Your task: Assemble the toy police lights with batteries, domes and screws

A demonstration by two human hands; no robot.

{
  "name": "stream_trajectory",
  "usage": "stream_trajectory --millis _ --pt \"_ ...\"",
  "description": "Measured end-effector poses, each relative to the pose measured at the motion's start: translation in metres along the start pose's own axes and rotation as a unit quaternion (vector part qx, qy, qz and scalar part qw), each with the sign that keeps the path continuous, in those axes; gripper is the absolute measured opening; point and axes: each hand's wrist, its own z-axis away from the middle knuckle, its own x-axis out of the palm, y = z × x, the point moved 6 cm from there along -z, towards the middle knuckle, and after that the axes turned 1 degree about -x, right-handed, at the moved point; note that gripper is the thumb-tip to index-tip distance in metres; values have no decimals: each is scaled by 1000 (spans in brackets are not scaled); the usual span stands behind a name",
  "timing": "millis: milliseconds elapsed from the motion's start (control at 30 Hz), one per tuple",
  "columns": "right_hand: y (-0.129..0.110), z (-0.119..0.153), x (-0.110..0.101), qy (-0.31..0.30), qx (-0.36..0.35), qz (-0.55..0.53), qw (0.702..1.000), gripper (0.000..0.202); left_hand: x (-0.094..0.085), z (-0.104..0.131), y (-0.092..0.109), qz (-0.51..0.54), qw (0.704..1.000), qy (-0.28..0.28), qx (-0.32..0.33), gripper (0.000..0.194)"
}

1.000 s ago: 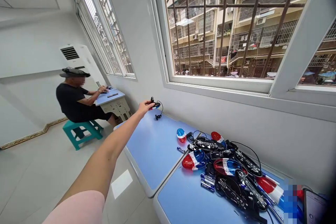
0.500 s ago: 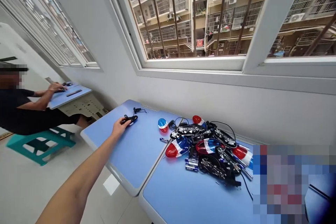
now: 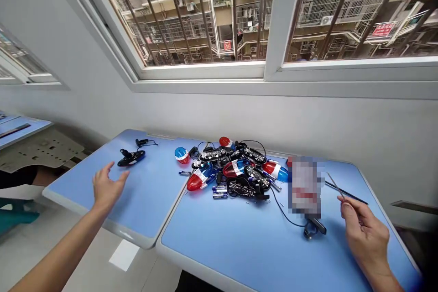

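My left hand (image 3: 107,188) is held over the left table with fingers spread and nothing in it. Just beyond its fingertips lies a black oval device (image 3: 132,159), apart from the hand. A small black part with a cord (image 3: 142,142) rests behind that device. At the right, my right hand (image 3: 365,232) pinches a thin metal rod-like tool (image 3: 336,185) that points up and to the left. The tool's lower end is hidden in the fingers. Near this hand lie a black stick (image 3: 345,192) and a black corded piece (image 3: 318,225).
Mid-table is a pile of black circuit-like pieces (image 3: 241,188), with red and blue clear covers (image 3: 201,178) and batteries (image 3: 220,191). A blurred packet (image 3: 304,187) lies to its right. Two blue tables (image 3: 212,237) meet at a seam. A barred window rises behind.
My left hand has let go of the black oval device and drawn back toward me. The view has turned right, bringing my right hand and its tool into sight.
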Motion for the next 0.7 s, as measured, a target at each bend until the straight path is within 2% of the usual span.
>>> stream_trajectory --millis 33,133,233,333,400,500,700 --pt "-3 2 -2 3 -10 2 1000 33 -4 14 21 4 1000 3 14 42" --pt "-2 2 -3 7 22 -58 998 31 -6 65 111 90 979 -64 170 21" --pt "2 0 -3 7 60 -130 990 29 8 118 196 169 923 -201 281 16" --pt "2 -1 -2 -1 63 -135 989 28 28 154 253 227 870 -289 329 19" --pt "1 0 0 -11 51 -117 992 28 42 169 279 198 853 -309 370 19" --pt "-3 2 1 -20 29 -88 996 29 61 180 302 117 841 -301 435 22" --pt "-19 8 -1 -20 -38 -28 999 28 80 182 317 13 820 -258 511 23"
